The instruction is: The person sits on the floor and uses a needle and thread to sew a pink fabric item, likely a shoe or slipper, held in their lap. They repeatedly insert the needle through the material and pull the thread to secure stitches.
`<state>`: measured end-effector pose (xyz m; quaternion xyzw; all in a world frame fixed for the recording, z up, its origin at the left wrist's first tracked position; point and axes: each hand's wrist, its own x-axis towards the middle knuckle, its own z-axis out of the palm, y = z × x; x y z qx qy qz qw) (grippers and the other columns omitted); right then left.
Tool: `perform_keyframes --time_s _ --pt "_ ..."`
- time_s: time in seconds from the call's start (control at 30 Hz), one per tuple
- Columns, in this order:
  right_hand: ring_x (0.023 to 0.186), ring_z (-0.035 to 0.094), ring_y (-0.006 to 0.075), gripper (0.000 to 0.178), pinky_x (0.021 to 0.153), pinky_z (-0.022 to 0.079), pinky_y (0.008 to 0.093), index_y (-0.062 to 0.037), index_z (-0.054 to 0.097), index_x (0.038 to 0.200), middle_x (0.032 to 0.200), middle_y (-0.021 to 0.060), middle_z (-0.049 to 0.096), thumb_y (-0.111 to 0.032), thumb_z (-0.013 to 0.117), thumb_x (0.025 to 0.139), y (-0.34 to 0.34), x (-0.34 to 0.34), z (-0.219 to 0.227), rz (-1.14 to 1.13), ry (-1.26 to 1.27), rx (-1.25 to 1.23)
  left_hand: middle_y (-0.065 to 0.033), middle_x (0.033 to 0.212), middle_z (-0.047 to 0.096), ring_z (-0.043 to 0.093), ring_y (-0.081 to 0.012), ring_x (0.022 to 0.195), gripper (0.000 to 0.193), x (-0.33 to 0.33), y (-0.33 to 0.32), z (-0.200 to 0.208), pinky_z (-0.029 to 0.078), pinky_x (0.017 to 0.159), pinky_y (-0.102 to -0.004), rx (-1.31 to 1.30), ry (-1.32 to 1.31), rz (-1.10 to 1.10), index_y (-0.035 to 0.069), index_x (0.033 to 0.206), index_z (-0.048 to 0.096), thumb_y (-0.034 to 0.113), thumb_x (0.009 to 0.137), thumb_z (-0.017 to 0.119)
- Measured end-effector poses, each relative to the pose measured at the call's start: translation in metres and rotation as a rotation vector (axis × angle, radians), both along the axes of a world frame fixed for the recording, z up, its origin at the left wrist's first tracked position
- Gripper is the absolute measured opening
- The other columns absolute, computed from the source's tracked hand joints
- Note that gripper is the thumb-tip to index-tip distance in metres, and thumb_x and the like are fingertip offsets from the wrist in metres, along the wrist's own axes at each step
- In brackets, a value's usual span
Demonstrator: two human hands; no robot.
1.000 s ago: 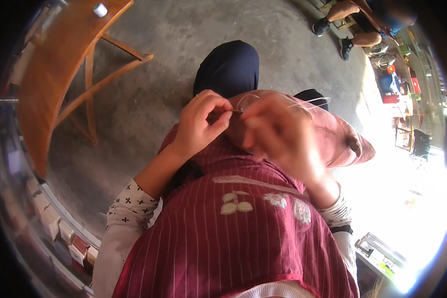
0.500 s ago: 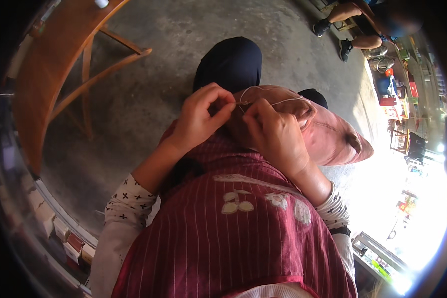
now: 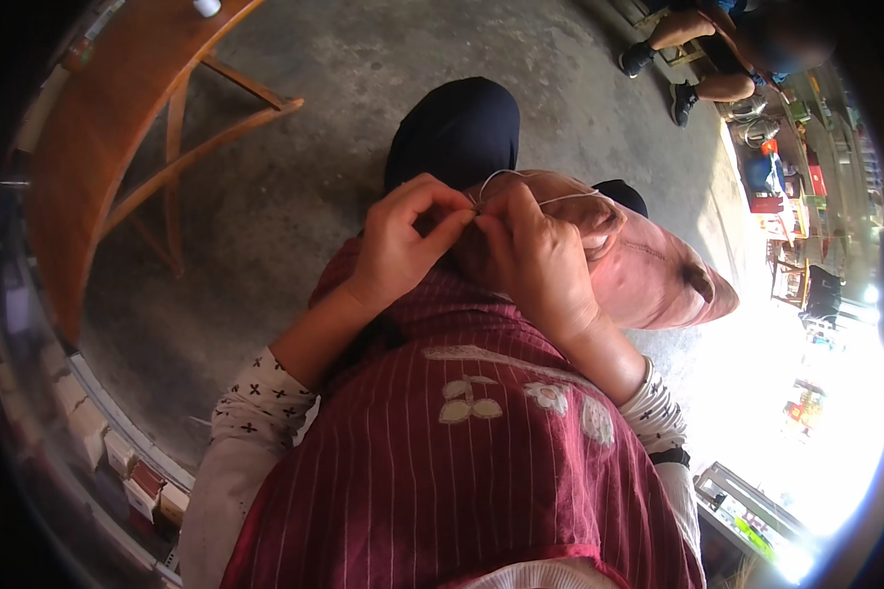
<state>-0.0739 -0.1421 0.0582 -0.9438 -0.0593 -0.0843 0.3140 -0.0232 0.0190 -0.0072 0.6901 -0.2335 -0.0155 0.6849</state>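
Note:
In front of my lap, my left hand (image 3: 401, 243) pinches thumb against forefinger. My right hand (image 3: 545, 260) does the same, its fingertips meeting the left ones. A thin white thread (image 3: 572, 195) runs from between the fingertips, loops up and over to the pink item. That spot between the tips is too small to make out, so a needle or knot there cannot be told. Across my lap, beneath the right hand, lies a pink stitched cloth item (image 3: 658, 275) with a seam and brownish bunched parts.
A brown wooden table (image 3: 98, 128) with crossed legs stands at the left, a small white object (image 3: 207, 7) on it. Far right, a person's legs (image 3: 692, 59) show beside cluttered shelves (image 3: 796, 167). Boxes (image 3: 142, 491) line the lower left. A glass-topped case (image 3: 751, 510) stands lower right.
My hands have come together, their fingertips now touching where a small gap was. The thread loop by the fingers has drawn in slightly. The pink item stays put.

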Motion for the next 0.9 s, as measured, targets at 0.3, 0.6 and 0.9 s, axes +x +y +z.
perform_keyframes --time_s 0.3,0.6,0.9 --pt "0.077 0.067 0.0338 0.011 0.065 0.054 0.0415 -0.0049 0.066 0.084 0.089 0.0126 0.062 -0.014 0.071 0.086 0.003 0.017 0.022 0.033 -0.103 -0.055 -0.0081 0.084 0.065 0.064 -0.0227 0.072 0.010 0.000 -0.003 0.007 0.050 0.062 -0.0311 0.066 -0.320 0.165 0.002 0.088 0.069 -0.002 0.081 0.075" --pt "0.078 0.066 0.0364 0.010 0.072 0.054 0.0444 -0.0027 0.071 0.083 0.087 0.0149 0.064 -0.013 0.069 0.082 -0.009 0.030 0.024 0.167 -0.132 0.019 -0.0077 0.087 0.066 0.062 -0.0167 0.074 0.008 -0.005 -0.003 0.006 0.050 0.064 -0.0272 0.104 -0.285 0.164 0.000 0.089 0.068 -0.002 0.084 0.075" --pt "0.073 0.068 0.0330 0.009 0.067 0.055 0.0412 -0.0038 0.065 0.092 0.083 0.0146 0.068 -0.012 0.063 0.089 -0.013 0.033 0.016 0.057 -0.021 0.167 -0.0077 0.088 0.067 0.064 -0.0162 0.075 0.009 -0.006 -0.005 0.007 0.051 0.066 -0.0278 0.127 -0.277 0.158 0.000 0.088 0.069 -0.004 0.083 0.075"
